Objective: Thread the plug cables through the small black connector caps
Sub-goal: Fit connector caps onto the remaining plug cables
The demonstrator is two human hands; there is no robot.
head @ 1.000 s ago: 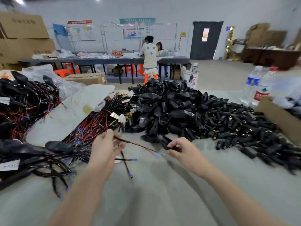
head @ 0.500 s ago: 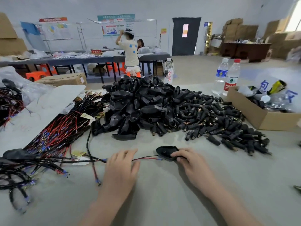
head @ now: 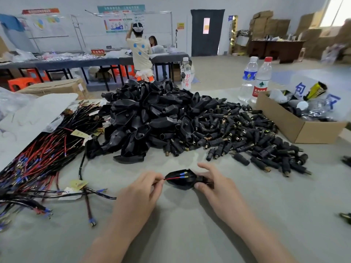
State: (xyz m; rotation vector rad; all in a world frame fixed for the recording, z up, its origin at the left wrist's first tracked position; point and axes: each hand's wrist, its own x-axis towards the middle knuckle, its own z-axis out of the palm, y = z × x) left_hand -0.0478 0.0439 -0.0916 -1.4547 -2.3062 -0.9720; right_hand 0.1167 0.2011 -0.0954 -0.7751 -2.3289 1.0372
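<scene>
My right hand [head: 218, 188] holds a black connector cap [head: 180, 180] by its narrow end, just above the grey table. My left hand [head: 141, 188] pinches a cable's red and black wires [head: 171, 178] at the cap's wide mouth. The wires' blue-tipped ends lie inside the cap. A bundle of red and black cables [head: 43, 154] lies to the left. Behind my hands rises a big heap of black caps [head: 144, 118], with a spread of small black plug pieces [head: 247, 137] to its right.
An open cardboard box [head: 296, 126] with scraps stands at the right, two water bottles [head: 255, 78] behind it. A white sheet [head: 32, 118] and a carton [head: 57, 88] sit at the far left. Two people work at a far table.
My left hand has brought the wire ends rightward into the cap's mouth. The right hand has drawn the cap nearer to me. The camera has tilted down and right.
</scene>
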